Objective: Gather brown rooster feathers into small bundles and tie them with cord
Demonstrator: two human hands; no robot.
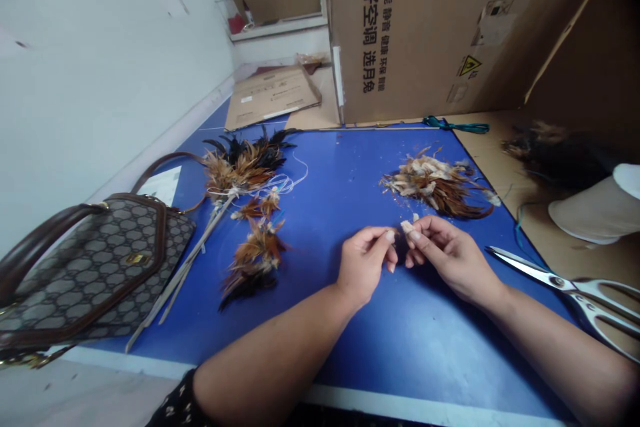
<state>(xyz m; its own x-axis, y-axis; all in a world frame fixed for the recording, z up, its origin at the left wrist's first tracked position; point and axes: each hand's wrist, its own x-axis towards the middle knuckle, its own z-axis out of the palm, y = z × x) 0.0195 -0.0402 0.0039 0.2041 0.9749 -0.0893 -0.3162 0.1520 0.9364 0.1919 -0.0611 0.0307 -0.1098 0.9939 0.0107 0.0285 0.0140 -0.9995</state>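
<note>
Over the middle of the blue tabletop, my left hand [367, 260] and my right hand [445, 250] are close together, both in a pinch. A small pale feather piece [407, 227] sticks up between the thumb and fingers of my right hand. What my left fingertips grip, if anything, is too small and dark to make out. Just beyond the right hand lies a pile of brown and cream feathers [433, 183]. To the left are small brown feather tufts [257, 253] and a larger feather bunch [245, 167] with white string [283, 183] by it.
Scissors [555, 280] lie at the right, partly opened, near a pale cone-shaped spool [597, 207]. A patterned handbag [100, 267] and thin sticks [190, 263] take up the left side. A large cardboard box [425, 33] stands behind, with green cord [457, 125] before it.
</note>
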